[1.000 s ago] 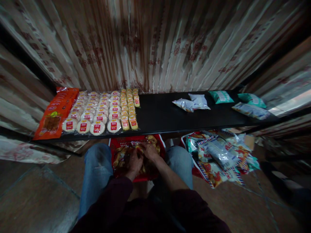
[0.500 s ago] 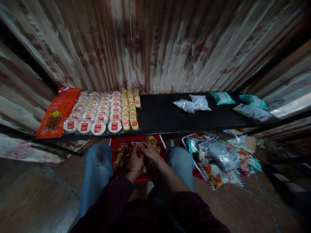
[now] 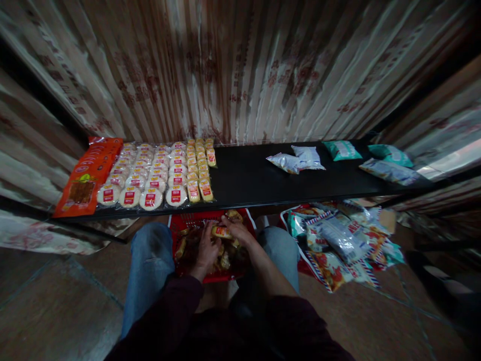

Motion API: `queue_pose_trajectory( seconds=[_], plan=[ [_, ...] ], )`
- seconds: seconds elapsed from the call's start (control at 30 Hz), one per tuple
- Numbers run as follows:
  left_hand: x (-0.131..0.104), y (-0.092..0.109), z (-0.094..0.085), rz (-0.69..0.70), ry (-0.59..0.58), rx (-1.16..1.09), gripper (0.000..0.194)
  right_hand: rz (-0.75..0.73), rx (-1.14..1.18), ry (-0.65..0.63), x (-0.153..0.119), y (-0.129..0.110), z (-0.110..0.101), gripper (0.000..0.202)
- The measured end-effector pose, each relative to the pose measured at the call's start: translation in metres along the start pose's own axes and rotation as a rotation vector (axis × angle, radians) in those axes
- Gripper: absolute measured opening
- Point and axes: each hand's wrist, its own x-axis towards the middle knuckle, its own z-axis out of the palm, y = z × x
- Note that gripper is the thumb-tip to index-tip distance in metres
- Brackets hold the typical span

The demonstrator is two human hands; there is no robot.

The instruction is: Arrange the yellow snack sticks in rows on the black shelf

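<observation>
Over a red plastic basket [image 3: 225, 278] between my knees, both hands work on one wrapped yellow snack cake [image 3: 221, 231] with a red label. My left hand [image 3: 206, 253] grips its left end, and my right hand [image 3: 239, 232] has its fingers closed on the right end. More wrapped yellow cakes [image 3: 180, 248] lie loose in the basket below. On the black shelf [image 3: 244, 175] just ahead, narrow columns of the same yellow cakes [image 3: 193, 190] stand beside rows of round white wrapped cakes [image 3: 176, 195].
An orange snack bag [image 3: 84, 175] lies at the shelf's left end. White bags [image 3: 308, 157] and teal bags [image 3: 341, 150] rest on its right half. A second basket heaped with chip bags [image 3: 341, 238] stands on the floor at right. A patterned curtain [image 3: 240, 75] hangs behind.
The snack cake has come up and turned its red label into view between my hands. My right hand has shifted slightly up and right.
</observation>
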Motion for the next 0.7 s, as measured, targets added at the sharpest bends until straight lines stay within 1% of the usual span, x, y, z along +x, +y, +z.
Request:
queue_pose_trajectory(
  seconds=[0.07, 0.13, 0.27, 0.33, 0.43, 0.57, 0.7],
  plan=[
    [0.000, -0.001, 0.000, -0.003, -0.034, -0.032, 0.054, 0.026, 0.053, -0.023, 0.000, -0.001, 0.000, 0.042],
    [0.000, -0.002, 0.001, -0.032, -0.029, 0.006, 0.049, 0.052, 0.139, -0.028, -0.001, -0.004, -0.001, 0.042],
    [-0.002, -0.003, 0.002, -0.059, 0.112, 0.168, 0.043, 0.160, 0.370, -0.023, -0.007, -0.009, 0.001, 0.039],
    [-0.002, -0.004, 0.002, -0.059, 0.152, 0.228, 0.041, 0.163, 0.458, -0.012, -0.010, -0.011, 0.004, 0.034],
    [-0.003, -0.006, 0.002, -0.046, 0.184, 0.283, 0.038, 0.161, 0.519, -0.002, -0.016, -0.013, 0.009, 0.028],
    [-0.005, -0.010, 0.004, -0.006, 0.196, 0.251, 0.036, 0.164, 0.587, 0.042, -0.025, -0.016, 0.017, 0.026],
    [-0.008, -0.009, 0.005, -0.005, 0.176, 0.181, 0.036, 0.209, 0.630, 0.139, -0.032, -0.019, 0.020, 0.030]
  ],
)
